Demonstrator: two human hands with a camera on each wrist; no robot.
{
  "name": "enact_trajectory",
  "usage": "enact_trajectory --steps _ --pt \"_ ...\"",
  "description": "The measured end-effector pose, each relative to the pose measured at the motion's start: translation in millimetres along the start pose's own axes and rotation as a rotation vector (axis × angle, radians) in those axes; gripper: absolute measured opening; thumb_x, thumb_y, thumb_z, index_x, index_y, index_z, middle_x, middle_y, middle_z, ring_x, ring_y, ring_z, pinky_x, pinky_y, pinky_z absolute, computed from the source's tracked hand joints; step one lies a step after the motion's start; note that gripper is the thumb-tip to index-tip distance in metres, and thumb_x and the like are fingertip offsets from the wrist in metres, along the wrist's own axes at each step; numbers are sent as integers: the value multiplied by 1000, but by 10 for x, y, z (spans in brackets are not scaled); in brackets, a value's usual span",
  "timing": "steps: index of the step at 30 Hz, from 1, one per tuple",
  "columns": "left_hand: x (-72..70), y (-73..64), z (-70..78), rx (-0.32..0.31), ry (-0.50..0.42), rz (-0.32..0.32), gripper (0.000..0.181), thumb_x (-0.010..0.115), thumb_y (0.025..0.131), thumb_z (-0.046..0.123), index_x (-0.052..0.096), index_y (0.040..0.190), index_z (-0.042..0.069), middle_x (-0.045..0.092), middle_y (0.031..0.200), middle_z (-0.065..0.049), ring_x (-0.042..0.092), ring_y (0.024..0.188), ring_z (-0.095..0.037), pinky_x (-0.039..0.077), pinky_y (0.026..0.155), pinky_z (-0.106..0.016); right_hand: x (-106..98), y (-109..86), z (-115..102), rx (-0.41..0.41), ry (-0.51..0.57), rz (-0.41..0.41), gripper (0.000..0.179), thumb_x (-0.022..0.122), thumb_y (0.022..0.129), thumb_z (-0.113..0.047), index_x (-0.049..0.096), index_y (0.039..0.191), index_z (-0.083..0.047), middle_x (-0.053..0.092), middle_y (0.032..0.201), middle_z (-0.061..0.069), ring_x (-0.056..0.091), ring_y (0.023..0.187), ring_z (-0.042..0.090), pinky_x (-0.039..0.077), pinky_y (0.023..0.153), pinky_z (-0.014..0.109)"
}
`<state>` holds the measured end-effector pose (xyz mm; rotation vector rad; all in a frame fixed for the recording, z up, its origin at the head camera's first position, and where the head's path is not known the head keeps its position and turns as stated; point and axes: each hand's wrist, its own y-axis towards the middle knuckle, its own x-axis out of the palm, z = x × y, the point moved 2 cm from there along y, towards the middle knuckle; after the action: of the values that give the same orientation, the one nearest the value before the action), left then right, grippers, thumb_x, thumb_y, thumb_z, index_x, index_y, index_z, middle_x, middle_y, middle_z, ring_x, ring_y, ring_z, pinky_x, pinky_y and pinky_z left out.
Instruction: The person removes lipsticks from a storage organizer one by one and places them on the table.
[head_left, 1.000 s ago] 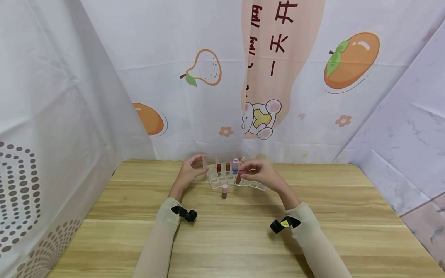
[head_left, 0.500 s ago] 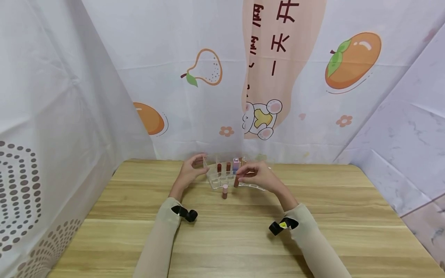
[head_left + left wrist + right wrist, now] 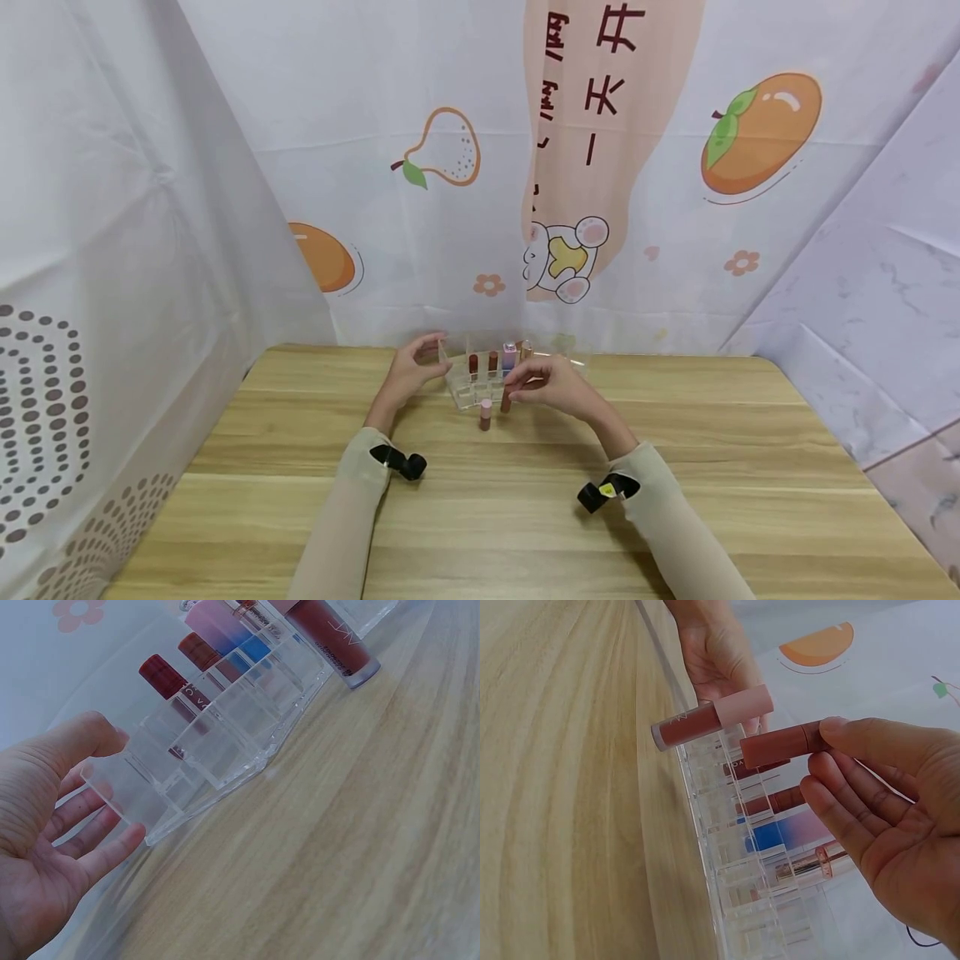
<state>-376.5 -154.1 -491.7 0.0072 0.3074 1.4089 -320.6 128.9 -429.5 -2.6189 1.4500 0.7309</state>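
A clear stepped lipstick organizer (image 3: 467, 395) stands at the table's back edge. My left hand (image 3: 408, 372) holds its left end, thumb at the front and fingers against the side wall. Between thumb and fingertips, my right hand (image 3: 557, 387) pinches the end of a reddish-brown lipstick tube (image 3: 776, 745), in front of the organizer. Just left of that tube, a lip gloss (image 3: 485, 415) with a pink cap stands upright on the table. The organizer's back row holds a dark red tube (image 3: 163, 676), a brown tube (image 3: 198, 649), a pink-and-blue tube (image 3: 784, 831) and a gold-banded tube (image 3: 817, 862).
The wooden table (image 3: 480, 517) stretches from the organizer towards me. Behind it hangs a white printed curtain (image 3: 390, 250), close to the organizer's back. Black wrist cameras sit on both sleeves.
My right hand has drawn the reddish-brown tube out of the organizer's front area, moving towards me and left, near the standing lip gloss. The left hand stays put.
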Motion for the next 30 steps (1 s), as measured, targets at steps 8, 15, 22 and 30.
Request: enact_trajectory --steps 8,15,22,30 --pt "-3 20 -2 21 4 3 57 78 88 6 58 142 7 60 141 -18 54 133 -37 49 109 -52 28 22 45 -6 12 -13 22 77 85 4 73 107 7 75 101 22 73 90 15 61 77 24" --pt "1 2 -2 12 1 -4 58 77 89 5 57 143 6 58 143 -20 53 135 -38 47 111 -53 66 26 65 8 1 -29 20 78 84 5 75 104 3 76 100 21 73 91 20 61 78 23" --pt "-1 9 -24 4 -2 -2 58 78 88 4 58 143 6 59 142 -19 54 134 -37 49 109 -51 93 29 61 11 -12 -45 20 79 84 4 75 104 5 76 100 20 73 90 23 62 80 26" --pt "6 10 -9 -4 1 4 58 78 88 4 58 142 7 59 142 -19 54 134 -37 50 108 -50 121 47 110 -14 -21 -57 19 80 83 3 76 102 4 75 98 21 72 86 17 62 79 28"
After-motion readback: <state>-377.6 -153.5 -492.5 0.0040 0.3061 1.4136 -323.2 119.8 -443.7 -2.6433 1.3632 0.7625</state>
